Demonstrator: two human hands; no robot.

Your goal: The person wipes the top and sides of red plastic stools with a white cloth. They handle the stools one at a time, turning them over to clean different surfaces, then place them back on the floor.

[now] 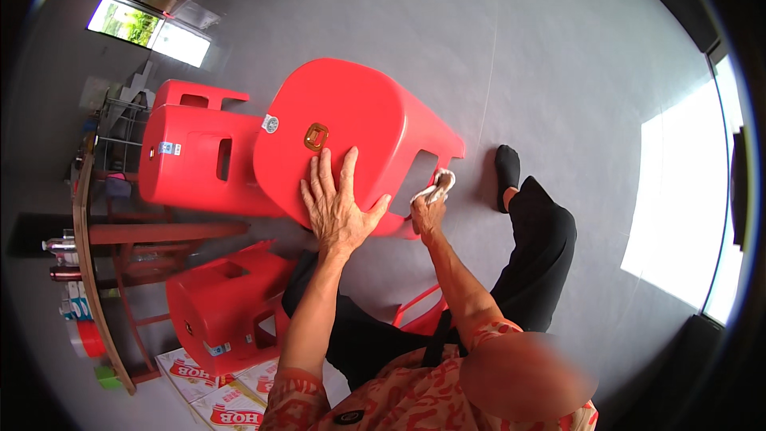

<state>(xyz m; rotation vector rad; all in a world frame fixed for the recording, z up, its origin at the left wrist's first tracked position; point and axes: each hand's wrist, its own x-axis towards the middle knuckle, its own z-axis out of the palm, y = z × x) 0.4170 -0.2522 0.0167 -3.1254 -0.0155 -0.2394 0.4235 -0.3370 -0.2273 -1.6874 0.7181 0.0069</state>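
A red plastic stool is in front of me, its seat turned up toward me and its legs reaching to the right. My left hand lies flat on the seat with fingers spread, just below a small gold emblem. At the stool's right side my right hand is closed round a whitish cloth. The cloth is against a leg beside the opening in the stool's side. Part of the right hand's fingers is hidden behind the cloth.
Two more red stools stand to the left, and another red stool sits nearer me. A wooden table with bottles and boxes runs along the left. Printed cartons lie at the lower left. My black-socked foot rests on the grey floor.
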